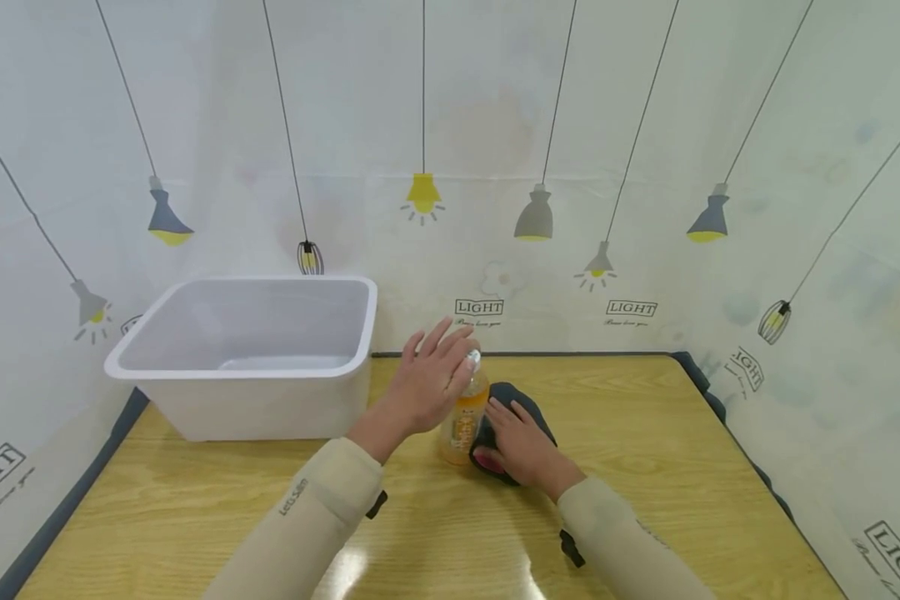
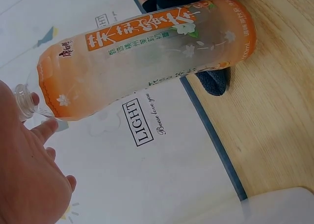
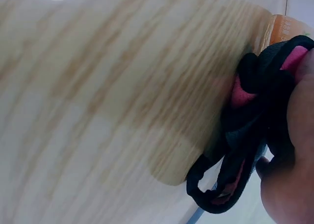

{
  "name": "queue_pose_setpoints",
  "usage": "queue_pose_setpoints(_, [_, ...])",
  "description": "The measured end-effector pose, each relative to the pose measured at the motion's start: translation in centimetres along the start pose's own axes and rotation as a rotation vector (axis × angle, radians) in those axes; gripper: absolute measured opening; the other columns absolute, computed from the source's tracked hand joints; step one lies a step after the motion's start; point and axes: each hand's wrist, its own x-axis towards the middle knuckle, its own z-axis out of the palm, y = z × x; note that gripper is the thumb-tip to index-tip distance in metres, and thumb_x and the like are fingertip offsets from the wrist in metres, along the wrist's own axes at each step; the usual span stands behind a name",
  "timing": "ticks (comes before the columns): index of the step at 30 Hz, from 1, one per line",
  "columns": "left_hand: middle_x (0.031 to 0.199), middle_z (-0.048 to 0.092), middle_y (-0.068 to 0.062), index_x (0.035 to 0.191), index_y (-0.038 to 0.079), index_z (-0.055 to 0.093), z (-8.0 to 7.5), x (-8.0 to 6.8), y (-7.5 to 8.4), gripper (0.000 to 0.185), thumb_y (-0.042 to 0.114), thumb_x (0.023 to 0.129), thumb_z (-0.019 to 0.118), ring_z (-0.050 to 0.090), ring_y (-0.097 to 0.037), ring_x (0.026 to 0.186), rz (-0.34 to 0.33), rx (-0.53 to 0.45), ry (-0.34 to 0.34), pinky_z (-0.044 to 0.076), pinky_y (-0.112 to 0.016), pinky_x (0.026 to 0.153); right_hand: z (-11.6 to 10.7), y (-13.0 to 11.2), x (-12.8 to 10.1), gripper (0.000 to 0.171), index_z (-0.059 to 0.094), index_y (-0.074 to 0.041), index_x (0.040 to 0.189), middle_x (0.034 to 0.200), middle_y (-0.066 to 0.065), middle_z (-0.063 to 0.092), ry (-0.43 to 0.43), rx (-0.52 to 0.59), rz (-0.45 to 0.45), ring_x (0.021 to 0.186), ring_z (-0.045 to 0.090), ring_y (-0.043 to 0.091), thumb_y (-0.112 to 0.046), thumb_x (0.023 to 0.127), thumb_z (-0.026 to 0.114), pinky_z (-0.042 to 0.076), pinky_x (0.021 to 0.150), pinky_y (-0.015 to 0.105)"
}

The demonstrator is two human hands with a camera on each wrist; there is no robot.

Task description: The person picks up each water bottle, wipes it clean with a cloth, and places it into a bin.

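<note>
A clear plastic drink bottle [image 1: 463, 429] with an orange label stands upright on the table, right of the middle. My left hand [image 1: 429, 385] holds it by the neck, with some fingers spread beyond the top. In the left wrist view the bottle [image 2: 147, 57] shows its printed label, and the left hand [image 2: 32, 160] is at its neck. My right hand [image 1: 525, 446] grips a dark folded cloth [image 1: 528, 402] with black edging and a pink inner side, right against the bottle. A loop of the cloth [image 3: 235, 150] hangs out below the right hand [image 3: 294, 150] in the right wrist view.
A large white plastic tub [image 1: 255, 404] stands at the back left of the wooden table [image 1: 660, 467]. Behind the table hangs a pale sheet [image 1: 480, 108] printed with lamps, which also closes off both sides. Dark edging [image 1: 570, 354] runs along the table's back.
</note>
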Motion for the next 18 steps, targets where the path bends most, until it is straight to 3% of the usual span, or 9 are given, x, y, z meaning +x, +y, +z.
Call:
queue_pose_setpoints(5, [0.161,0.027,0.003,0.145,0.023,0.041,0.0,0.0,0.0,0.051,0.044,0.105,0.016,0.008,-0.023,0.153,0.003,-0.009,0.001,0.010,-0.055,0.120,0.1,0.1,-0.1,0.067,0.038,-0.001,0.148,0.156,0.013,0.036,0.002,0.020,0.003,0.150,0.025,0.027,-0.046,0.100,0.047,0.018,0.121,0.051])
queue_pose_setpoints(9, [0.161,0.027,0.003,0.144,0.024,0.042,0.0,0.0,0.1,0.051,0.044,0.105,0.016,0.007,-0.023,0.154,0.004,-0.020,-0.003,0.009,-0.056,0.120,-0.4,0.1,-0.3,0.067,0.034,-0.001,0.150,0.156,0.013,0.036,0.024,0.118,0.019,0.149,0.026,0.028,-0.045,0.101,0.046,0.018,0.121,0.051])
queue_pose_setpoints(14, [0.161,0.028,0.003,0.143,0.026,0.044,-0.1,0.1,0.0,0.050,0.044,0.105,0.016,0.007,-0.022,0.153,0.004,-0.019,0.004,0.009,-0.056,0.120,-2.4,-0.1,-0.4,0.059,0.037,-0.003,0.148,0.150,0.013,0.045,0.134,0.311,0.007,0.144,0.037,0.028,-0.037,0.101,0.050,0.020,0.120,0.052])
queue_pose_setpoints(18, [0.161,0.028,0.004,0.142,0.026,0.044,-0.2,0.1,0.1,0.051,0.044,0.105,0.016,0.006,-0.022,0.154,-0.003,-0.001,0.001,0.008,-0.056,0.120,-4.4,-0.2,-0.4,0.051,0.042,-0.009,0.145,0.143,0.008,0.054,0.219,0.392,-0.046,0.138,0.046,0.025,-0.032,0.101,0.051,0.021,0.120,0.054])
